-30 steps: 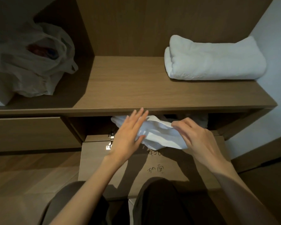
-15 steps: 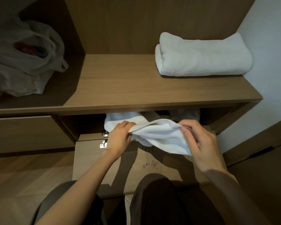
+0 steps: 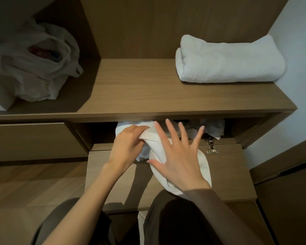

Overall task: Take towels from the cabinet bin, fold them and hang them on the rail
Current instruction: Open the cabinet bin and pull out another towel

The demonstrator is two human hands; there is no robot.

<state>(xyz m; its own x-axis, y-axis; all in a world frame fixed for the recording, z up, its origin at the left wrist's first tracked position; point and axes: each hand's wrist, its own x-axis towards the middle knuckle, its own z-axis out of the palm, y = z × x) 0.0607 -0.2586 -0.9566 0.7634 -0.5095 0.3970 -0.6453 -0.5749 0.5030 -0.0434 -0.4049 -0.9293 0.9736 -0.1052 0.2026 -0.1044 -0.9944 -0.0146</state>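
A white towel [image 3: 158,145] hangs out of the open cabinet bin [image 3: 233,167] below the shelf and drapes over its folded-down wooden front. My left hand [image 3: 126,145] pinches the towel's upper edge near the bin's mouth. My right hand [image 3: 179,156] is spread flat with straight fingers over the towel's hanging part. More white cloth [image 3: 214,128] lies deeper in the bin, partly hidden by the shelf. No rail is in view.
A folded white towel [image 3: 230,60] lies on the wooden shelf [image 3: 140,92] at the right. A white plastic bag [image 3: 32,62] sits in the left compartment. A shut drawer front [image 3: 32,140] is at the left. My knees are at the bottom edge.
My right hand let go of the towel's right edge and now lies spread flat over the cloth. My left hand kept its pinch. The towel hangs lower over the bin's front.
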